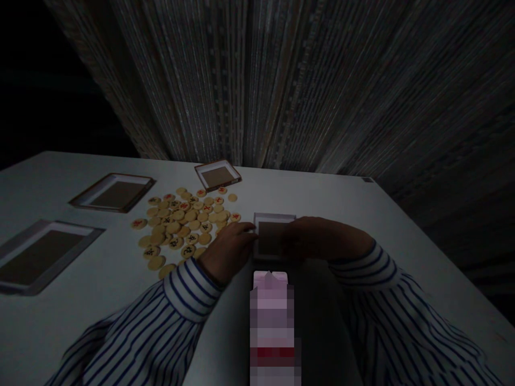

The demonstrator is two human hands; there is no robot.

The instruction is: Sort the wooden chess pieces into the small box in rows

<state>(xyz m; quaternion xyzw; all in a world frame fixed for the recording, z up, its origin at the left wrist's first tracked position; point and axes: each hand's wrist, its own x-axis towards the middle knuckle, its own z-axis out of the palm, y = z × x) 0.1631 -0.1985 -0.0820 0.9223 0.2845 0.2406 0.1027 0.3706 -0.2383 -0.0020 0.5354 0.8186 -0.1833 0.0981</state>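
Note:
A small open box [275, 217] with a pale rim and brown bottom lies on the white table in front of me. At its left side is my left hand [229, 249], its fingertips on the rim; the fingers are bent and the grip is on the box edge. My right hand [314, 237] reaches over the box's right side, its fingers dark and hard to make out. Left of the box spreads a loose pile of round wooden discs [173, 228], several marked with red or black characters.
Two brown-edged open boxes [112, 193] [219, 176] stand behind the pile, and a grey-rimmed box [34, 257] lies at the far left. A lit phone [270, 277] is near my body. A striped curtain [241, 80] hangs behind the white table [317, 193].

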